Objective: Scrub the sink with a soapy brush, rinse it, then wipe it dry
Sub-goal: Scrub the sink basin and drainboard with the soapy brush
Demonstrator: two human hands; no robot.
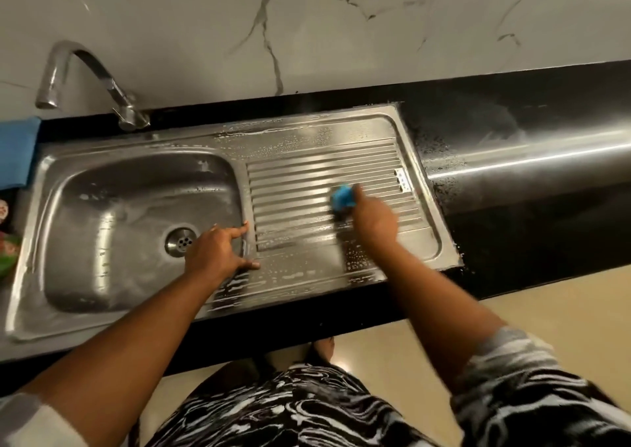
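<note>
Blue brush point(343, 198) is gripped in the right hand point(374, 219) and pressed onto the sudsy ribbed drainboard of the sink point(307, 129). Left hand point(215, 252) is laid open, fingers spread, on the basin edge, probably as a brace. Blue cloth point(17, 153) is parked at far left, presumably for drying.

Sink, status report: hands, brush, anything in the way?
Right hand grips blue brush on the soapy drainboard. Left hand rests on basin rim, fingers spread. No water from tap; nothing blocking the brush.

Dim warm light; glare on the countertop point(532, 159); right hand point(374, 221) motion-blurred; edges bowed.
</note>
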